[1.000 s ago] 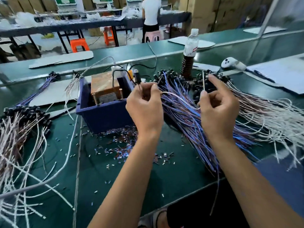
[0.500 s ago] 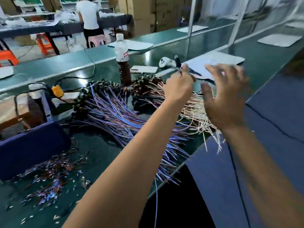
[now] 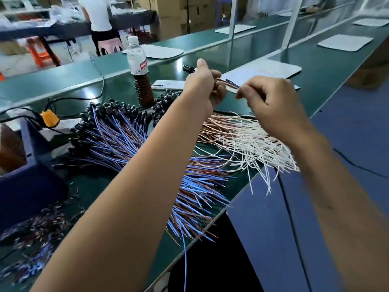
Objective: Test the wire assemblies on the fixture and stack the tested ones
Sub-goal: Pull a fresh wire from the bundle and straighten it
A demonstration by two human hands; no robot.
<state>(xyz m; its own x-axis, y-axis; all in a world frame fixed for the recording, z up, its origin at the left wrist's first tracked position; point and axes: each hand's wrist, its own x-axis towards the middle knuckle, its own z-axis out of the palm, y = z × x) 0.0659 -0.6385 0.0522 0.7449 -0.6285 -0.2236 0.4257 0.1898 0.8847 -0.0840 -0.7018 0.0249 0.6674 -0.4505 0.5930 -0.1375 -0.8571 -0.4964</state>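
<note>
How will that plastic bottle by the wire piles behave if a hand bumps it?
The plastic bottle probably tips easily: it is tall and narrow and stands upright on the smooth green bench. Dark liquid fills only its lower part, so the low weight may steady it somewhat. On its side it would likely roll, being round; the cap looks on, so a spill seems unlikely.

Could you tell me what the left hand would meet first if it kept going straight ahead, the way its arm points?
Probably the white sheet beyond the left hand, though depth is unclear.

dark blue plastic bin (image 3: 31,184): cut by left edge | curled right hand (image 3: 273,104): fingertips hidden, grip unclear
</note>
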